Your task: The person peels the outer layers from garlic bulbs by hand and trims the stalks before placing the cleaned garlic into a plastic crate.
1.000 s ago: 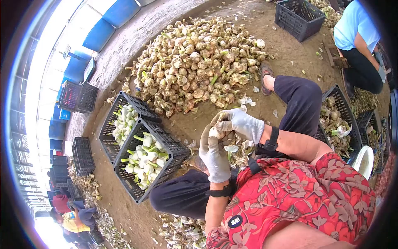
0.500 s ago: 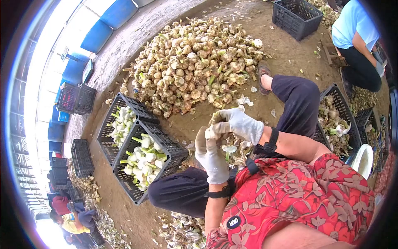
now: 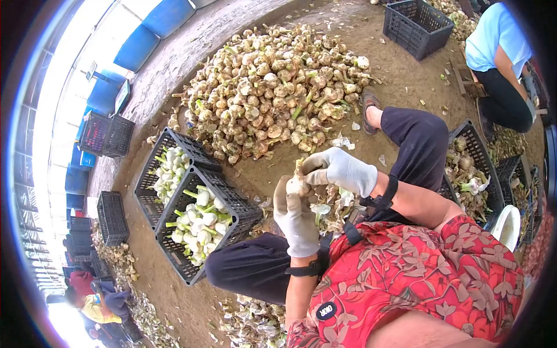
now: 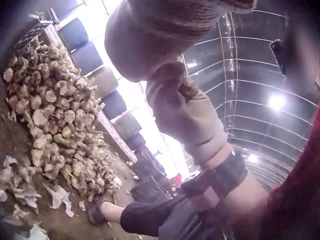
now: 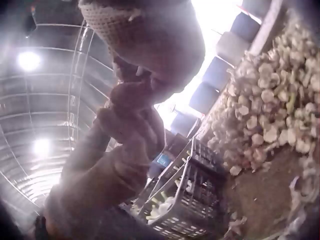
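Note:
In the head view, an unpeeled garlic bulb [image 3: 297, 186] with a short stalk pointing up and away sits between two gloved hands. My left hand [image 3: 297, 225] grips its underside and near side between thumb and fingers. From the other side, my right hand [image 3: 341, 170] pinches the bulb near its stalk with curled fingers. Both gloves are pale, with dirty fingertips. The left wrist view shows the right hand [image 4: 185, 110] meeting the left at the fingers, and the right wrist view shows the left hand [image 5: 130, 150]; the gloves largely hide the bulb in both.
A large heap of unpeeled garlic [image 3: 272, 93] lies ahead. Black crates of cleaned white garlic [image 3: 203, 223] stand to the left. On the right are a crate of garlic and husks [image 3: 467, 168] and a white bucket [image 3: 509, 227]. Peeled skins [image 3: 333, 209] lie between the legs; another person [image 3: 502, 64] works nearby.
The bulb, largely covered by the fingers before, now shows more fully with its stalk pointing up. My right hand has shifted slightly and its fingers now lie more to the bulb's right side.

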`<state>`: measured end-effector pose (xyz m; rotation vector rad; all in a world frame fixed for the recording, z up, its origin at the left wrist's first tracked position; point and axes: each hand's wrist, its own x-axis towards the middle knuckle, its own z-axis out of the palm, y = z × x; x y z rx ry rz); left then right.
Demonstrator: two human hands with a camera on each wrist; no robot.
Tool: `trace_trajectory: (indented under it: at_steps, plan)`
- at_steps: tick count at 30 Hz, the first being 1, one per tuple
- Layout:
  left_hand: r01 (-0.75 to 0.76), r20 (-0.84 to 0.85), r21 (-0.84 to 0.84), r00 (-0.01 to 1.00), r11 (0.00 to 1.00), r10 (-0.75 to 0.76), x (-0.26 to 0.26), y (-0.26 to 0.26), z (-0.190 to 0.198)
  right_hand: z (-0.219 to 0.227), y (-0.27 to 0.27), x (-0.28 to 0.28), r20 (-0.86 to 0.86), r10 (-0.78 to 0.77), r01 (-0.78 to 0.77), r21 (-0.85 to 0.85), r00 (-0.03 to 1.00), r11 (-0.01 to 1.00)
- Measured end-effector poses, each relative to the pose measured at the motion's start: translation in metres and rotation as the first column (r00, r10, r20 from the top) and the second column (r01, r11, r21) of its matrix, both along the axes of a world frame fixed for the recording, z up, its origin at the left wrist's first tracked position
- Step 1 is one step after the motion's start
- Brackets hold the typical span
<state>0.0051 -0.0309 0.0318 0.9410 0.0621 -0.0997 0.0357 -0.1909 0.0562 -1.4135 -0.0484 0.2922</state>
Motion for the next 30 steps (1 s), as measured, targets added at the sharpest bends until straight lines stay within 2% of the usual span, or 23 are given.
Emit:
trace_trajectory:
  at_steps: [3, 4, 5, 7, 8, 11, 12, 13, 15, 16, 20, 22, 23, 24, 25, 26, 29, 30]
  plan:
    - [-0.073, 0.064, 0.187, 0.996, 0.980, 0.062, -0.002, -0.004, 0.001, 0.006, 0.001, 0.001, 0.057, 0.023, -0.008, -0.244, 0.998, 0.970]
    - [-0.125, 0.110, 0.259, 0.989, 0.958, 0.099, -0.002, -0.005, -0.004, -0.008, 0.005, 0.002, 0.221, -0.028, 0.093, -0.287, 0.975, 0.954]
    - [-0.149, 0.139, 0.326, 0.984, 0.934, 0.109, -0.002, -0.006, -0.009, -0.013, 0.007, 0.002, 0.228, -0.055, 0.127, -0.314, 0.972, 0.941]
    - [-0.203, 0.200, 0.451, 0.972, 0.869, 0.123, -0.003, -0.006, -0.011, -0.019, 0.013, 0.001, 0.245, -0.104, 0.192, -0.367, 0.964, 0.910]
    - [-0.298, 0.342, 0.567, 0.933, 0.768, 0.110, -0.003, -0.007, -0.010, -0.021, 0.016, 0.000, 0.233, -0.122, 0.212, -0.416, 0.965, 0.884]
    - [-0.181, 0.040, 0.375, 0.983, 0.909, 0.179, -0.004, -0.010, 0.004, -0.025, 0.023, -0.003, 0.294, -0.103, 0.222, -0.408, 0.950, 0.885]
    - [-0.118, -0.093, 0.092, 0.988, 0.989, 0.126, 0.000, -0.008, -0.002, -0.020, 0.024, -0.006, 0.381, -0.052, 0.238, -0.459, 0.923, 0.856]
    - [-0.070, -0.253, -0.033, 0.966, 0.997, 0.060, 0.004, -0.004, -0.005, -0.021, 0.024, -0.007, 0.447, -0.024, 0.266, -0.487, 0.894, 0.832]
    - [-0.033, -0.515, -0.294, 0.847, 0.955, -0.130, 0.015, 0.008, -0.007, -0.025, 0.024, -0.006, 0.569, 0.039, 0.330, -0.530, 0.822, 0.782]
    - [0.138, -0.477, -0.366, 0.821, 0.920, -0.313, 0.019, 0.016, -0.007, -0.029, 0.021, -0.004, 0.536, 0.049, 0.269, -0.498, 0.843, 0.824]
    - [0.140, -0.256, -0.061, 0.955, 0.988, -0.151, 0.017, 0.014, -0.022, -0.030, 0.024, -0.006, 0.400, -0.037, 0.237, -0.463, 0.916, 0.854]
    - [0.094, -0.079, -0.017, 0.992, 0.995, -0.095, 0.005, 0.004, 0.001, -0.029, 0.026, -0.006, 0.292, -0.095, 0.222, -0.441, 0.952, 0.870]
    - [-0.045, -0.039, 0.199, 0.998, 0.979, 0.054, 0.002, -0.006, 0.005, -0.030, 0.026, -0.007, 0.338, -0.062, 0.221, -0.457, 0.939, 0.862]
    - [-0.189, 0.032, 0.400, 0.981, 0.897, 0.192, 0.002, -0.018, 0.010, -0.031, 0.025, -0.007, 0.381, -0.024, 0.217, -0.473, 0.924, 0.854]
    - [-0.326, 0.131, 0.569, 0.942, 0.754, 0.309, 0.002, -0.024, 0.012, -0.031, 0.025, -0.007, 0.424, 0.015, 0.214, -0.488, 0.906, 0.846]
    - [-0.171, 0.095, 0.428, 0.985, 0.888, 0.144, 0.008, 0.003, -0.035, -0.032, 0.026, -0.007, 0.467, 0.055, 0.213, -0.502, 0.883, 0.838]
    - [-0.031, -0.228, 0.284, 0.969, 0.958, 0.099, 0.005, 0.003, -0.015, -0.031, 0.025, -0.009, 0.514, 0.161, 0.144, -0.504, 0.842, 0.852]
    - [-0.115, -0.217, 0.275, 0.960, 0.955, 0.178, 0.011, -0.005, -0.009, -0.031, 0.024, -0.011, 0.500, 0.199, 0.098, -0.505, 0.843, 0.857]
